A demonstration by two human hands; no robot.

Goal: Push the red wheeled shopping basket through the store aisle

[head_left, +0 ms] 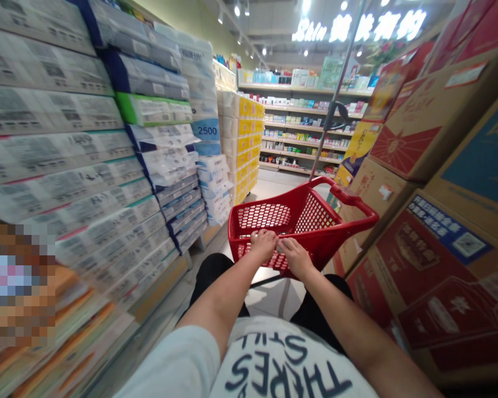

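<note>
A red plastic shopping basket (260, 216) with perforated walls is right in front of my body. Its raised handle (359, 207) sticks out toward the right, near the stacked cartons. Both hands rest on the rim nearest me, side by side. My left hand (264, 243) has its fingers curled over that rim. Close beside it, my right hand (294, 255) grips the same edge with bent fingers. The inside of the basket shows only in part, and I make out no goods in it.
Tall stacks of wrapped tissue packs (149, 160) line the left. Cardboard cartons (431, 276) rise close on the right. A slanted metal pole (334, 105) stands beyond the basket. Shelves of small boxed goods (299, 116) close off the far end of the aisle floor (269, 185).
</note>
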